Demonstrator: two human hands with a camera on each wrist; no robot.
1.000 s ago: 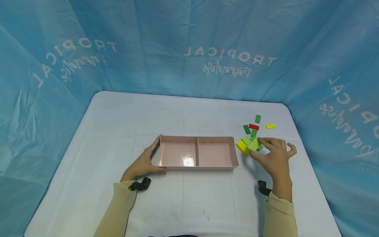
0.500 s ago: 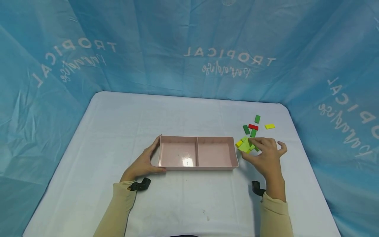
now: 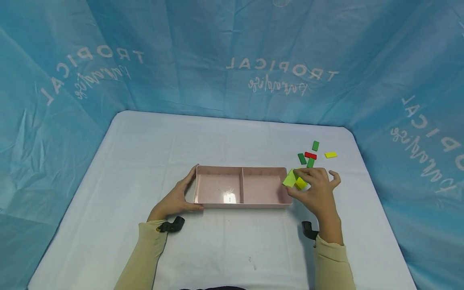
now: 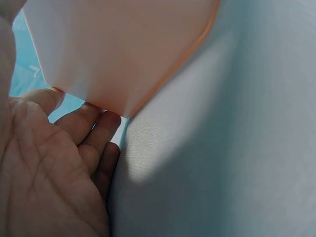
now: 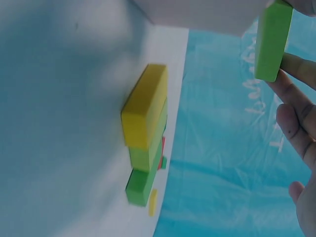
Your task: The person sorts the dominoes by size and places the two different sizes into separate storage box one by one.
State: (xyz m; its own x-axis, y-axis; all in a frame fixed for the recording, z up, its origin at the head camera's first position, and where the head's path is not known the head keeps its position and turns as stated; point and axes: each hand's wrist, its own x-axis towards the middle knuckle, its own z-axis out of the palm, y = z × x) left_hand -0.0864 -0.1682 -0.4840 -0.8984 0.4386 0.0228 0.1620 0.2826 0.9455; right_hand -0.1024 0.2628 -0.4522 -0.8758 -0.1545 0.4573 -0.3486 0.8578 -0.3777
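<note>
A pale pink box (image 3: 217, 183) with one divider and two bare compartments rests on the white table. My left hand (image 3: 177, 199) grips its left end, thumb at the front wall and fingers along the side. In the left wrist view, fingertips touch the edge of the box wall (image 4: 123, 54). My right hand (image 3: 318, 190) pinches a light green block (image 3: 290, 178) between thumb and fingers, at the box's right rim. The right wrist view shows this block raised above the table. Beneath that hand lies a yellow block (image 3: 301, 183), partly covered by the fingers.
In the right wrist view, a light green block (image 5: 140, 157) and a green block (image 5: 140, 186) lie beside the yellow one. Farther back are a red block (image 3: 310, 155), several green blocks (image 3: 315, 146) and another yellow block (image 3: 330, 154). A blue printed curtain (image 3: 232, 80) surrounds the table.
My right hand has moved left with the light green block, from over the pile to the box's right rim. The left hand and the box have stayed put.
</note>
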